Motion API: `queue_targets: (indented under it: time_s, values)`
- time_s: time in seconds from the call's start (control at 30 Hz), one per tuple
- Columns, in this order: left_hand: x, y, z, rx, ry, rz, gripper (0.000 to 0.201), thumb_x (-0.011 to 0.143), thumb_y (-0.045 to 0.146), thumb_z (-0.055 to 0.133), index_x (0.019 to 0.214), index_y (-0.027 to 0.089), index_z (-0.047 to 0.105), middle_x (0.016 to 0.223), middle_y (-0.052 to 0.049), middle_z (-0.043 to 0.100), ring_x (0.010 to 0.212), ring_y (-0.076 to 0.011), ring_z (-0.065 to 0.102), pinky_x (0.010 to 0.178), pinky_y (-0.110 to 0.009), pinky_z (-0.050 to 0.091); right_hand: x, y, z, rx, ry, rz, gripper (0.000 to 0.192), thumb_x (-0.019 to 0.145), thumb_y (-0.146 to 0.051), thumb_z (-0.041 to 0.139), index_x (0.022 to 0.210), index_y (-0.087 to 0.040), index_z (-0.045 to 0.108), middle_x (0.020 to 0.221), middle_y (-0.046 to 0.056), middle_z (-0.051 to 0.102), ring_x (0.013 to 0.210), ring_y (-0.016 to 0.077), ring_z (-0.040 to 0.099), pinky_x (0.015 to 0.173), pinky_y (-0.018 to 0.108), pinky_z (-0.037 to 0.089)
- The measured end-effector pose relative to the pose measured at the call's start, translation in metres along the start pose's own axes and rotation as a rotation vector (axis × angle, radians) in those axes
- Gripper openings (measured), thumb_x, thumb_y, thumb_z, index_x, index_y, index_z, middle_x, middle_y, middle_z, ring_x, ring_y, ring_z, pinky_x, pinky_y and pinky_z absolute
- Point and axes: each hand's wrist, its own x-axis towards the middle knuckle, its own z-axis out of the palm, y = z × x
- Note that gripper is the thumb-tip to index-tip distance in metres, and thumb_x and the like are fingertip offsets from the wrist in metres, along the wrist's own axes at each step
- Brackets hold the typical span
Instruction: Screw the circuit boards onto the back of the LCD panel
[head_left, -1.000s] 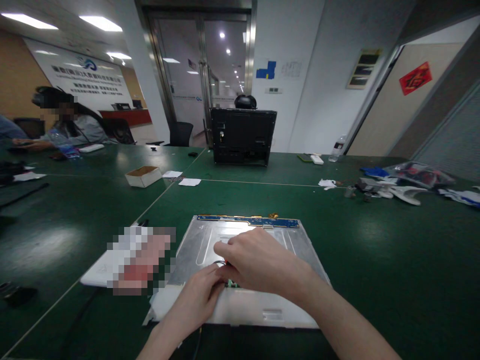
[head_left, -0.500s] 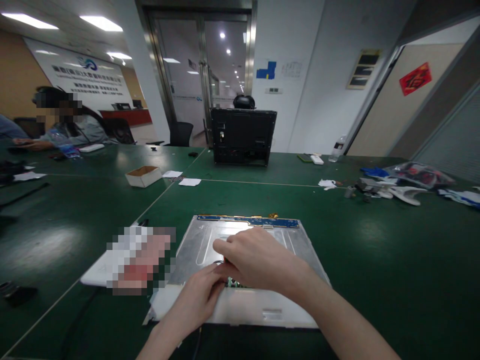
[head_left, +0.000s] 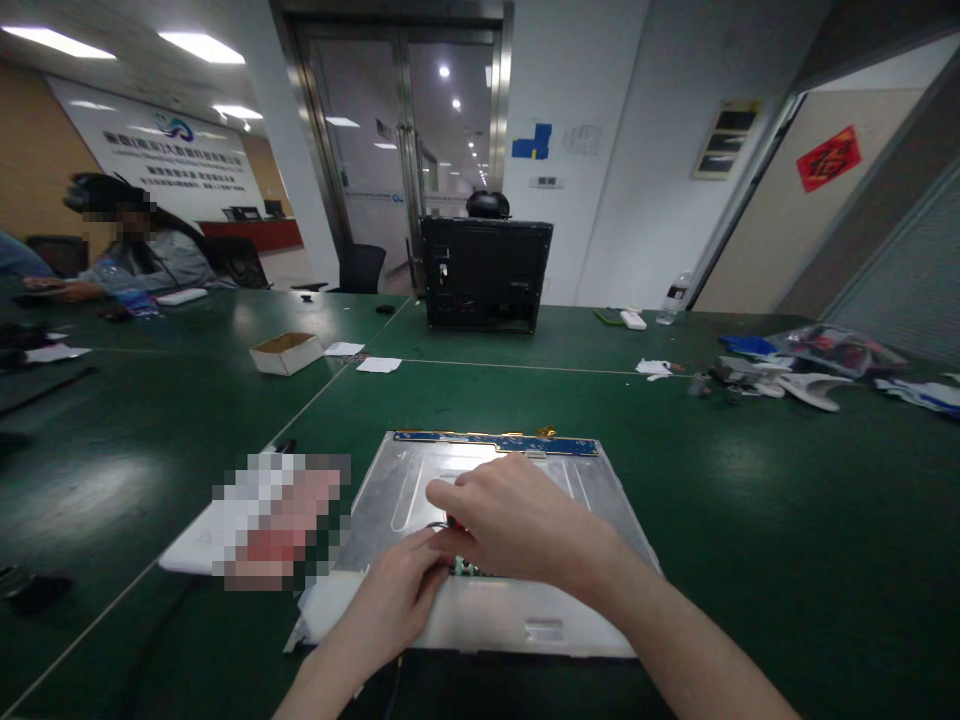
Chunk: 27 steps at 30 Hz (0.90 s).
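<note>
A silver metal-backed display panel [head_left: 420, 480] lies flat on the green table [head_left: 750, 520], with a blue circuit strip [head_left: 517, 442] along its far edge. My right hand [head_left: 517, 520] reaches over the panel's middle and pinches thin red and black wires [head_left: 447, 523] between thumb and forefinger. My left hand [head_left: 394, 600] comes up from below. Its fingertips meet the right hand at a small green board [head_left: 466, 569] on the panel. The board is mostly hidden under my right hand.
A white device with a blurred patch [head_left: 247, 520] lies left of the panel. Farther off are a small cardboard box [head_left: 286, 352], a black monitor back [head_left: 486, 272], scattered parts and bags [head_left: 810, 370] at right, and a seated person [head_left: 135, 250] at far left.
</note>
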Motion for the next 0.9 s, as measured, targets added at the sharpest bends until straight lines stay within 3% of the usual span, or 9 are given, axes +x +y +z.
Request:
queue_targets:
  time_s: [0.23,0.67,0.9]
  values:
    - [0.0,-0.002,0.002,-0.008,0.01,0.026,0.022,0.08,0.005,0.043,0.085,0.018,0.059,0.089,-0.005,0.062,0.087,-0.0189,0.058,0.076,-0.028,0.044,-0.004,-0.003,-0.009,0.04,-0.06,-0.02,0.02,0.076,-0.028,0.052,0.093,-0.016,0.05,0.086,0.004,0.061,0.064,0.0142,0.053,0.046,0.029,0.023]
    - [0.0,-0.002,0.001,0.006,0.017,0.008,0.023,0.082,0.008,0.044,0.092,0.02,0.061,0.091,-0.005,0.065,0.085,-0.0196,0.06,0.074,-0.029,0.046,0.0,-0.001,-0.003,0.036,-0.026,0.004,0.012,0.084,-0.029,0.048,0.089,-0.018,0.05,0.075,0.002,0.063,0.062,0.0143,0.055,0.048,0.028,0.02]
    - [0.001,0.0,0.0,-0.03,0.009,0.012,0.021,0.081,0.006,0.043,0.084,0.019,0.059,0.09,-0.004,0.064,0.086,-0.0189,0.059,0.074,-0.028,0.045,-0.004,-0.003,-0.008,0.07,-0.033,-0.052,0.017,0.075,-0.026,0.053,0.089,-0.017,0.05,0.084,0.004,0.061,0.064,0.0142,0.052,0.047,0.028,0.023]
